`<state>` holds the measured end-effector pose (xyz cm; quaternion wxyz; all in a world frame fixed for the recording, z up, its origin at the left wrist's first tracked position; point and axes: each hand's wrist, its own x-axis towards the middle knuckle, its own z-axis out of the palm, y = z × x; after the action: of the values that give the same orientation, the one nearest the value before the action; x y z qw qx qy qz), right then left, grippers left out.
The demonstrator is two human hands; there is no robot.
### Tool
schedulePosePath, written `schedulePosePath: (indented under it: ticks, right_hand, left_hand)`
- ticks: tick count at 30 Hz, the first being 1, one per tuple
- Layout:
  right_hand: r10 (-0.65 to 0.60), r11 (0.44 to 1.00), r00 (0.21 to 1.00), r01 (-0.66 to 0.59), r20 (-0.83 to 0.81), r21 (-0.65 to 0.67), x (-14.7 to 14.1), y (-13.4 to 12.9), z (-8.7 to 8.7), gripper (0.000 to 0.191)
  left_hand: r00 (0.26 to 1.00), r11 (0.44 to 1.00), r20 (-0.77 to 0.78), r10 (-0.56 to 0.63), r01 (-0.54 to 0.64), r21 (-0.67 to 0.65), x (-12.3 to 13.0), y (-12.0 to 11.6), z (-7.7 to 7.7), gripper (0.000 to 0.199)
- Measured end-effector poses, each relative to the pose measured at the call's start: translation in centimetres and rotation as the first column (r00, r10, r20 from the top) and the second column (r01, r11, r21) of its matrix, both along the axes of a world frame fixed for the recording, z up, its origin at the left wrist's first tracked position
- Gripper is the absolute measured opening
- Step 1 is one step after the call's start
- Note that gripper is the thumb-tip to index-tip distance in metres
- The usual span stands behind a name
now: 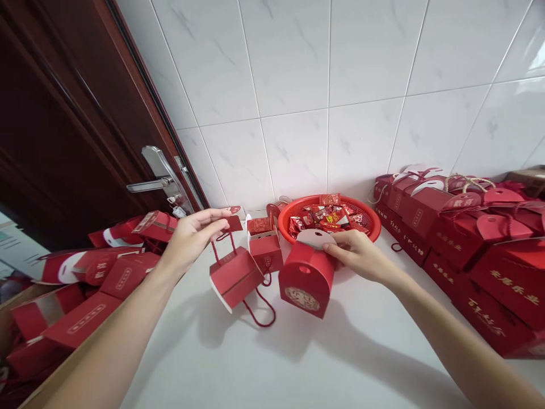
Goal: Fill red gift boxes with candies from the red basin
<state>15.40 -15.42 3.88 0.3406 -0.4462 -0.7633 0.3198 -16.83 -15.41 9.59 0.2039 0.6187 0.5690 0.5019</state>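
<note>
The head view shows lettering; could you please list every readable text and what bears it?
"安居乐业": upper right box
"百年好合", apparently: box beneath
"歡喜", probably: flap farther back
Too small or blurred: markings on hanging box, round-topped box, candy wrappers and remaining boxes.

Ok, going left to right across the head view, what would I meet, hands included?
Heaped red gift boxes → left hand → corded red gift box → emblem-printed red gift box → right hand → stacked gold-lettered red gift boxes.
</note>
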Motion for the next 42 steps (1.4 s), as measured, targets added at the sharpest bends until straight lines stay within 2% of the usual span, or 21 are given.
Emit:
schedulePosePath:
  ticks: [3,6,8,10,11,12,13,14,15,17,20,22,25,28,31,33,37,40,42]
  right_hand:
    - [0.096,0.99,0.993,-0.088,0.068,-0.111,0.5,0.6,-0.3,0.037]
    - [0.181,0.959,0.979,-0.155,0.093,-0.235,0.6,1.4,-1.4,0.035]
    - [0.22,0.949,0.967,-0.18,0.132,-0.259,0.7,2.0,-2.2,0.033]
    - [0.254,0.944,0.95,-0.204,0.179,-0.258,0.8,2.4,-2.6,0.032]
    - [0.27,0.943,0.941,-0.216,0.203,-0.253,0.9,2.5,-2.7,0.032]
    - [0.281,0.944,0.932,-0.225,0.228,-0.243,0.9,2.6,-2.7,0.031]
    - [0.281,0.947,0.925,-0.225,0.254,-0.228,0.9,2.5,-2.5,0.03]
    - [0.269,0.955,0.921,-0.216,0.283,-0.205,0.9,2.3,-2.3,0.028]
    - [0.245,0.964,0.917,-0.197,0.315,-0.176,1.0,2.0,-2.0,0.027]
    - [0.166,0.985,0.912,-0.133,0.376,-0.113,1.1,1.2,-1.1,0.024]
    - [0.01,1.0,0.901,-0.003,0.434,-0.016,1.4,-0.4,0.3,0.025]
    - [-0.029,0.999,0.909,0.018,0.416,0.031,1.6,-1.3,1.0,0.027]
    - [0.115,0.989,0.92,-0.143,0.375,0.048,1.7,-2.2,1.6,0.026]
    - [0.285,0.948,0.843,-0.319,0.456,-0.002,1.3,-2.4,1.5,0.024]
    - [0.347,0.924,0.761,-0.377,0.548,-0.061,0.7,-2.1,1.0,0.022]
    - [0.359,0.915,0.733,-0.4,0.578,-0.061,0.5,-1.9,0.7,0.02]
    - [0.381,0.905,0.711,-0.419,0.591,-0.078,0.7,-2.0,0.8,0.015]
    - [0.373,0.917,0.751,-0.389,0.545,-0.09,1.2,-2.3,1.4,0.017]
    - [0.319,0.939,0.79,-0.337,0.523,-0.062,1.6,-2.4,1.7,0.02]
  left_hand:
    - [0.998,0.997,0.004,0.063,-0.063,0.054,-1.2,1.3,-1.0,0.039]
    - [0.986,0.996,-0.141,0.087,-0.088,-0.002,-2.3,2.3,-2.4,0.042]
    - [0.932,0.987,-0.331,0.147,-0.159,-0.008,-2.4,2.4,-3.1,0.044]
    - [0.835,0.97,-0.494,0.243,-0.224,0.098,-1.5,1.8,-3.4,0.044]
    - [0.801,0.962,-0.533,0.273,-0.217,0.168,-0.6,1.2,-3.4,0.043]
    - [0.797,0.965,-0.549,0.252,-0.168,0.2,0.5,0.5,-3.4,0.043]
    - [0.817,0.982,-0.554,0.159,-0.07,0.178,1.9,-0.2,-3.3,0.041]
    - [0.833,0.992,-0.553,0.02,0.05,0.112,3.3,-1.0,-3.3,0.039]
    - [0.815,0.984,-0.557,-0.161,0.176,-0.027,4.8,-1.7,-3.3,0.039]
    - [0.758,0.92,-0.523,-0.391,0.303,-0.248,7.5,-2.7,-3.5,0.04]
    - [0.69,0.832,-0.474,-0.547,0.387,-0.397,10.4,-2.9,-4.2,0.045]
    - [0.661,0.803,-0.468,-0.587,0.4,-0.441,11.4,-2.4,-4.7,0.048]
    - [0.621,0.774,-0.471,-0.626,0.426,-0.468,12.3,-1.4,-5.2,0.049]
    - [0.589,0.752,-0.474,-0.655,0.442,-0.49,12.8,-0.8,-5.5,0.045]
    - [0.559,0.762,-0.524,-0.643,0.4,-0.509,12.9,-0.7,-5.8,0.046]
    - [0.55,0.767,-0.539,-0.637,0.382,-0.516,12.8,-0.7,-6.1,0.047]
    - [0.601,0.757,-0.476,-0.642,0.397,-0.52,12.5,-0.5,-6.4,0.043]
    - [0.657,0.772,-0.442,-0.611,0.371,-0.516,12.2,-0.3,-6.1,0.047]
    - [0.69,0.757,-0.389,-0.611,0.365,-0.542,11.9,-0.2,-5.8,0.045]
